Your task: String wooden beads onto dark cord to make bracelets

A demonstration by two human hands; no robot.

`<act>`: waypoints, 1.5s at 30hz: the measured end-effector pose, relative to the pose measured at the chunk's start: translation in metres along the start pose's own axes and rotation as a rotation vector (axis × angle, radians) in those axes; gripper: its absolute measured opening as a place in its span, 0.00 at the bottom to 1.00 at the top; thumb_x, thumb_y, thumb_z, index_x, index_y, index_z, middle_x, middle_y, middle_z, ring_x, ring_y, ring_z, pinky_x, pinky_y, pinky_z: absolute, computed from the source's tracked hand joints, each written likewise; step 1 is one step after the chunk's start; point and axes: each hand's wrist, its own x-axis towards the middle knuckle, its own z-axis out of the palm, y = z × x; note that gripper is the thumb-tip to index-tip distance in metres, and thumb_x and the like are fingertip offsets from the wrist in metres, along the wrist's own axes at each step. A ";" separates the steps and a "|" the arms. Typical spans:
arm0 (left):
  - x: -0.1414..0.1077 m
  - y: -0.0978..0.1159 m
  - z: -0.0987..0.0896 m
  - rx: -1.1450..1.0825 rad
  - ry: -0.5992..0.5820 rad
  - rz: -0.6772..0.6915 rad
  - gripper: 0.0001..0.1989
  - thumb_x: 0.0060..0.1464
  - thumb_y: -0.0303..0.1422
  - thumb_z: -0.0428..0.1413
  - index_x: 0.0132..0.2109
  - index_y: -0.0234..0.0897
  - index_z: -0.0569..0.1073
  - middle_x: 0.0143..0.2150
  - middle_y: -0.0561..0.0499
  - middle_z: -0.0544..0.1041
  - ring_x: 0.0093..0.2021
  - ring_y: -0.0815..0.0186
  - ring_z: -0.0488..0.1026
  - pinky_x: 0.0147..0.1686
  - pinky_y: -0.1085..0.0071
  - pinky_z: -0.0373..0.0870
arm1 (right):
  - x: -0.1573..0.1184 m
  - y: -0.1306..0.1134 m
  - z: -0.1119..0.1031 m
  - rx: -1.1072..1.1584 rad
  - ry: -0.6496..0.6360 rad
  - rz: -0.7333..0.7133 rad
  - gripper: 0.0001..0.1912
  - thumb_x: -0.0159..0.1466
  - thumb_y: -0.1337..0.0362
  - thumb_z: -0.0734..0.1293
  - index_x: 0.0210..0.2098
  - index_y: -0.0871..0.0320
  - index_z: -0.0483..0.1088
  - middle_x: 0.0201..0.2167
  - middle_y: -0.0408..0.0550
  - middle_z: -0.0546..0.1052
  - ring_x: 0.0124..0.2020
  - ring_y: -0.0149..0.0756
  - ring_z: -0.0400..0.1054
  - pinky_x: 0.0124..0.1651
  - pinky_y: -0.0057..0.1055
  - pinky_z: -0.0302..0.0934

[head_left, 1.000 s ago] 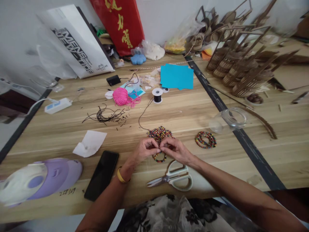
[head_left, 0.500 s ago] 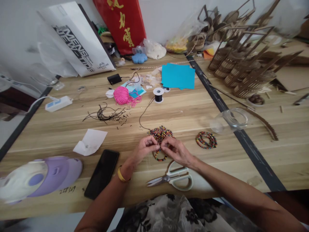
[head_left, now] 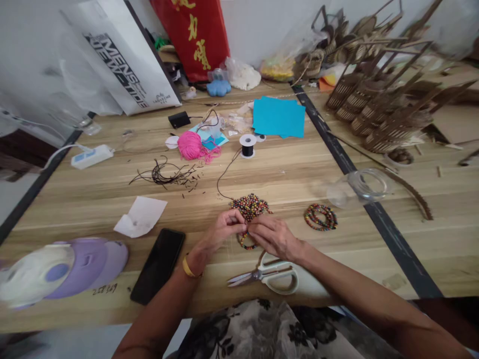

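Observation:
My left hand (head_left: pixel 223 230), with a yellow band at the wrist, is closed in a pinch at the upper end of a beaded string (head_left: pixel 247 245). The string curves down to the table just below the fingertips. My right hand (head_left: pixel 276 235) meets it from the right, fingers bent and pressed together; what lies between them is hidden. Right behind both hands is a pile of loose multicoloured beads (head_left: pixel 250 203). Black cord runs from a white spool (head_left: pixel 247 146) to the pile's left edge. Scissors (head_left: pixel 275 277) with pale handles lie below my right hand, blades pointing left.
Coiled bead strands (head_left: pixel 321 217) and a clear plastic jar (head_left: pixel 364 185) lie to the right. To the left are a phone (head_left: pixel 158 266), white paper (head_left: pixel 140 217), black cord scraps (head_left: pixel 164 174) and pink yarn (head_left: pixel 190 145). Woven baskets (head_left: pixel 377 117) stand at the back right.
My right hand has turned slightly, its fingers now closer together and covering more of the pinch point. My left hand keeps its pinch. The view has shifted a little.

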 end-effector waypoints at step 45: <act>-0.003 0.003 0.006 0.059 0.039 0.042 0.13 0.41 0.35 0.65 0.28 0.33 0.68 0.26 0.54 0.70 0.28 0.72 0.66 0.30 0.76 0.62 | 0.009 0.001 -0.004 0.474 0.119 0.270 0.08 0.67 0.62 0.62 0.35 0.59 0.69 0.30 0.49 0.73 0.32 0.34 0.67 0.36 0.30 0.62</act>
